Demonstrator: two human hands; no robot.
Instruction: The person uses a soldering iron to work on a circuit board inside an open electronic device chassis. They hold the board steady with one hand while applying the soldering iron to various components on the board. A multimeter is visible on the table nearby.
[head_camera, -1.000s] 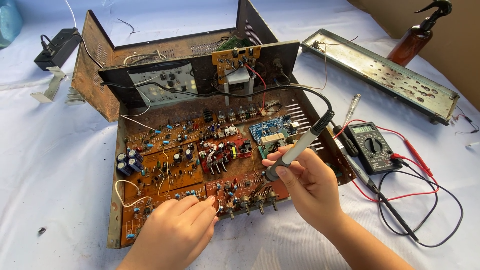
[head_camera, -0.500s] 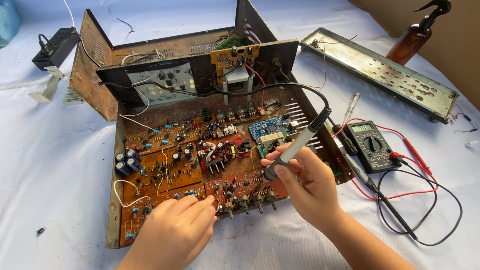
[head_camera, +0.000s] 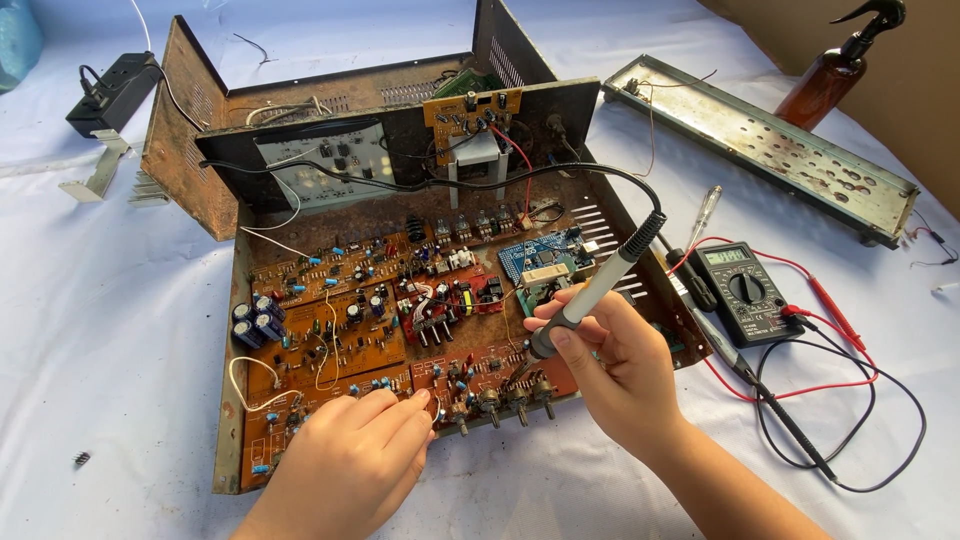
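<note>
Nothing has visibly moved: right hand (head_camera: 625, 375) still grips the soldering iron (head_camera: 590, 295), tip on the circuit board (head_camera: 330, 345), left hand (head_camera: 350, 460) resting loosely curled, joint unfinished.

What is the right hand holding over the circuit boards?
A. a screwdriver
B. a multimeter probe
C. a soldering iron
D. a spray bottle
C: the right hand grips a grey soldering iron with a black cord, its tip down at the orange board; the multimeter lies aside on the cloth.
</note>
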